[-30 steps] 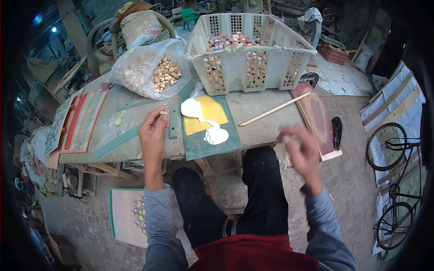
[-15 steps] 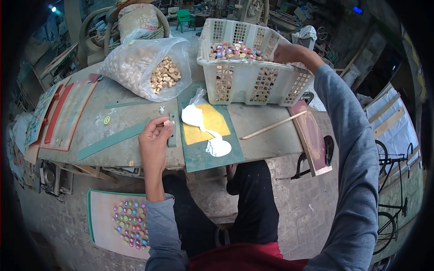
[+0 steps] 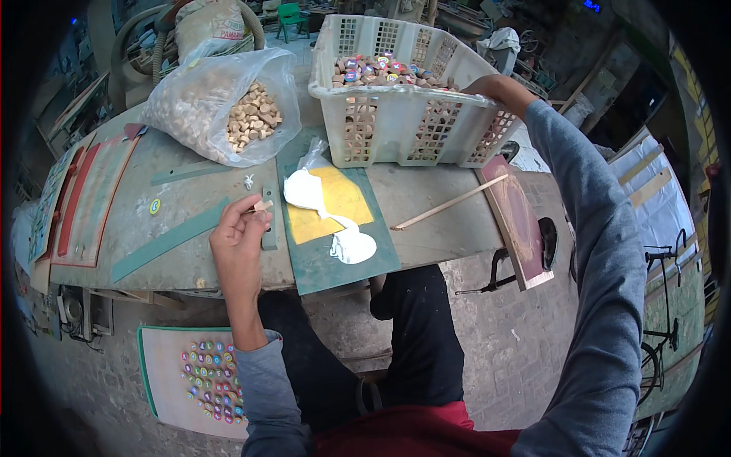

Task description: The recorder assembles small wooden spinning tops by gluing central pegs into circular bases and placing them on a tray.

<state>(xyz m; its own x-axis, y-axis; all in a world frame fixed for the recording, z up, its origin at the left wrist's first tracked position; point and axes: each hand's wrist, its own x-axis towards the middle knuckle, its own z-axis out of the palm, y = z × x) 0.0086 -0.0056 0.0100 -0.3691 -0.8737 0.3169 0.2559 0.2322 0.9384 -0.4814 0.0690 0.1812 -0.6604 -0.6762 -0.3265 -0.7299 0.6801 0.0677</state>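
Observation:
Between the fingertips of my left hand (image 3: 241, 240) is a small pale wooden piece (image 3: 263, 206), held above the table beside a short dark green bar (image 3: 269, 238). My right hand (image 3: 495, 90) reaches over the right rim of a white plastic crate (image 3: 407, 95), its fingers hidden inside. The crate holds many small wooden pieces (image 3: 381, 70), some with coloured round tops. In front of me lies a dark green board (image 3: 314, 280) with a yellow sheet (image 3: 343, 199), a white plastic bag (image 3: 303, 190) and a spread puddle of white paste (image 3: 354, 247).
A clear plastic bag (image 3: 179, 107) of plain wooden pieces lies at the back left. A thin stick (image 3: 449, 202) rests on the table (image 3: 426, 244), near a clamped maroon board (image 3: 519, 221). Lower left, a light panel (image 3: 164, 381) carries several coloured letter pieces.
My right hand has gone lower into the crate, and its fingers have dropped out of sight. My left hand keeps hold of the wooden piece. The whole view has shifted slightly.

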